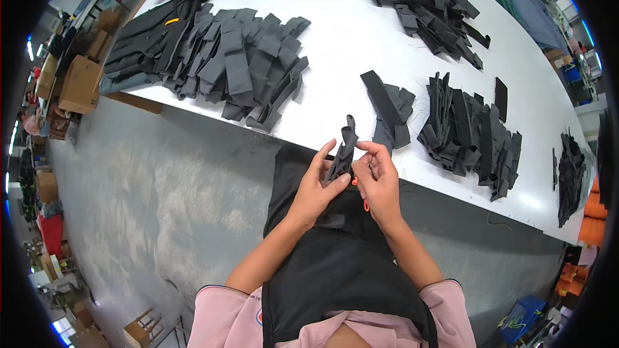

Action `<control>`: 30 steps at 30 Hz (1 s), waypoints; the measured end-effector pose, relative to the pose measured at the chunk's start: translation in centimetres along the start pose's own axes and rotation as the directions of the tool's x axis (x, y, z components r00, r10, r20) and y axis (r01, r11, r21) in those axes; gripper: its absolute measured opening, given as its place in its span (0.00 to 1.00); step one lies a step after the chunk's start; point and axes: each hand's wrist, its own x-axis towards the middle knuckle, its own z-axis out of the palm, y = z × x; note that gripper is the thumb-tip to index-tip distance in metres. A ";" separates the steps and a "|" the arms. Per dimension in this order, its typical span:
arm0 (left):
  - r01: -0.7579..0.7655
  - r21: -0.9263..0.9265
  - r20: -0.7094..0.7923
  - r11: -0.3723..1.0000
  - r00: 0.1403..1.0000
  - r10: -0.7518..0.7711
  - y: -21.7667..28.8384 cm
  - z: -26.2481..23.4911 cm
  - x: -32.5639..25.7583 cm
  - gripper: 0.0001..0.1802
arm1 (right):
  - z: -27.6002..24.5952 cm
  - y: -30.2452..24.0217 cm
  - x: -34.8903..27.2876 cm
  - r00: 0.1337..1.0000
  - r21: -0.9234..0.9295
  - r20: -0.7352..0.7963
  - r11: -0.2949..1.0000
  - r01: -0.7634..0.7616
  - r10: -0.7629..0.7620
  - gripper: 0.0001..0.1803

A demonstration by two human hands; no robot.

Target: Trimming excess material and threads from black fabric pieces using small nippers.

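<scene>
Pinching black strap (343,151), left hand (317,188), right hand (379,183).

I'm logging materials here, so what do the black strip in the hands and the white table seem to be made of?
The black strip, held between the left hand and right hand, looks like matte woven fabric or webbing: it folds limply and shows no shine. The white table looks like a smooth, slightly glossy laminate or painted board, judging by its even surface and soft reflections; the exact material cannot be told.
</scene>
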 end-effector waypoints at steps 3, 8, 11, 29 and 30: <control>-0.124 0.448 -0.037 0.885 0.987 0.157 -1.6 -0.5 0.4 0.41 | -0.3 -0.5 0.4 0.997 0.188 -0.016 0.980 -0.070 0.075 0.20; -0.221 0.899 0.029 0.378 0.892 0.451 -1.7 0.2 0.0 0.34 | -0.1 0.0 -0.2 0.945 -0.400 -0.059 0.875 0.274 -0.322 0.17; -0.249 0.915 0.066 0.318 0.869 0.490 -1.9 0.5 -0.1 0.37 | 0.0 0.7 0.1 0.937 -0.525 0.004 0.797 0.299 -0.349 0.16; 0.439 -0.159 0.173 0.884 0.894 -0.413 -2.7 -0.5 -2.3 0.21 | -1.9 3.8 -4.7 0.922 -0.522 0.172 0.762 0.383 -0.346 0.19; 0.441 -0.160 0.172 0.883 0.894 -0.415 -2.9 -0.5 -2.2 0.21 | -2.1 3.2 -4.7 0.936 -0.485 0.212 0.801 0.350 -0.280 0.17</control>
